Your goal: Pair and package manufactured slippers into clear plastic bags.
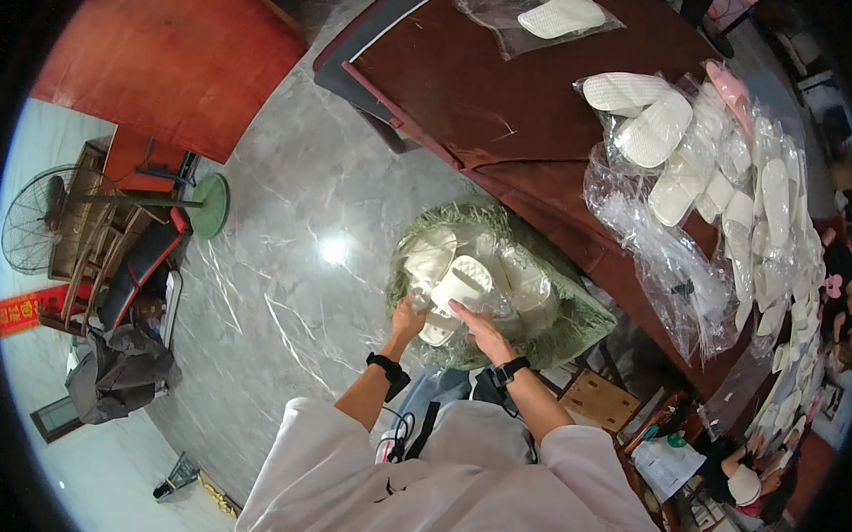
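White moulded foam slipper [455, 288] sits directly ahead of us above the green woven sack [574, 318], long axis running away up-right; left hand [407, 319] and right hand [478, 331] both grip it, equally near.

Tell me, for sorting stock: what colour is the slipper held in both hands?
Cream-white ridged slipper; head view.

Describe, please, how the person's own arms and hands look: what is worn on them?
Both forearms are bare below short, loose, pale pink sleeves. Each wrist carries a black band like a watch: one by the left hand and one by the right hand. The hands wear no gloves. I can see no rings or markings at this size.
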Demonstrator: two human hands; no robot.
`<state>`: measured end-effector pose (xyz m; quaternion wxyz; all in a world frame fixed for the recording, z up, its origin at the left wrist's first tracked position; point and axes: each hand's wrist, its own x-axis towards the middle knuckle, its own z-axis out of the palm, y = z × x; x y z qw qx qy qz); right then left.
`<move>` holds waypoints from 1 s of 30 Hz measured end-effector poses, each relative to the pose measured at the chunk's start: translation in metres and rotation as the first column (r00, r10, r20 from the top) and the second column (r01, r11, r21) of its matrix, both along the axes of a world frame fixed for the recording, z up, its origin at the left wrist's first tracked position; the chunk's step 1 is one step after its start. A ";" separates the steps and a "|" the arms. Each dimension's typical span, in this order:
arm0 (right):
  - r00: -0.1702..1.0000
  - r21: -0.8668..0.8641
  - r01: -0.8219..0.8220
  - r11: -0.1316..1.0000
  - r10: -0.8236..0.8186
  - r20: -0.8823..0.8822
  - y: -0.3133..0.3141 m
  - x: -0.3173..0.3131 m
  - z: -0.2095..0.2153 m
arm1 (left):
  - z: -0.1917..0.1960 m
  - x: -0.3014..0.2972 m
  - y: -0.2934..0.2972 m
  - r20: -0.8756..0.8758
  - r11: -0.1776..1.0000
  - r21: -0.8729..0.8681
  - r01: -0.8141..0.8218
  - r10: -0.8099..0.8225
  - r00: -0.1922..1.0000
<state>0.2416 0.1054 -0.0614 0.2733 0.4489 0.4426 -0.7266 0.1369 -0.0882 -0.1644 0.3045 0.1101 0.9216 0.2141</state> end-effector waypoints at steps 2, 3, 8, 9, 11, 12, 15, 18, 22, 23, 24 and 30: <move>0.901 0.112 0.133 0.985 -0.073 -0.429 -0.005 0.024 -0.052 | 0.008 0.001 0.021 0.172 0.995 0.055 -0.078 0.068 0.983; 0.903 0.114 0.143 0.983 -0.083 -0.421 -0.008 0.027 -0.078 | 0.015 0.000 0.026 0.180 0.996 0.054 -0.068 0.057 0.982; 0.926 0.453 0.302 0.839 -0.370 0.069 -0.011 0.026 -0.104 | 0.037 0.006 0.027 0.163 0.957 0.290 0.019 -0.069 0.984; 0.926 0.466 0.254 0.847 -0.352 0.136 -0.007 0.023 -0.093 | 0.038 0.005 0.025 0.092 0.931 0.340 0.130 -0.171 0.981; 0.900 0.400 0.419 0.815 -0.430 -0.067 0.002 0.028 -0.060 | 0.045 0.012 0.031 0.070 0.937 0.288 0.196 -0.224 0.972; 0.827 0.303 0.561 0.771 -0.499 -0.260 0.007 0.030 -0.049 | 0.049 0.014 0.036 0.052 0.937 0.235 0.257 -0.277 0.960; 0.836 0.200 0.546 0.813 -0.517 -0.182 0.032 0.053 -0.027 | 0.060 0.023 0.047 0.207 0.894 0.414 0.172 -0.276 0.939; 0.773 0.158 0.625 0.765 -0.577 -0.266 0.054 0.072 0.017 | 0.077 0.028 0.062 0.355 0.790 0.612 0.036 -0.315 0.880; 0.717 0.009 0.640 0.769 -0.592 -0.368 0.082 0.100 0.069 | 0.130 0.037 0.093 0.490 0.753 0.645 -0.128 -0.279 0.826; 0.665 0.076 0.672 0.737 -0.554 -0.501 0.092 0.106 0.062 | 0.147 0.040 0.109 0.563 0.720 0.659 -0.216 -0.282 0.777; 0.648 0.095 0.692 0.715 -0.558 -0.518 0.108 0.121 0.059 | 0.165 0.044 0.125 0.631 0.688 0.660 -0.302 -0.288 0.720; 0.511 -0.143 0.781 0.608 -0.754 -0.412 0.205 0.140 0.122 | 0.277 0.055 0.234 0.115 0.649 0.723 0.239 -0.453 0.884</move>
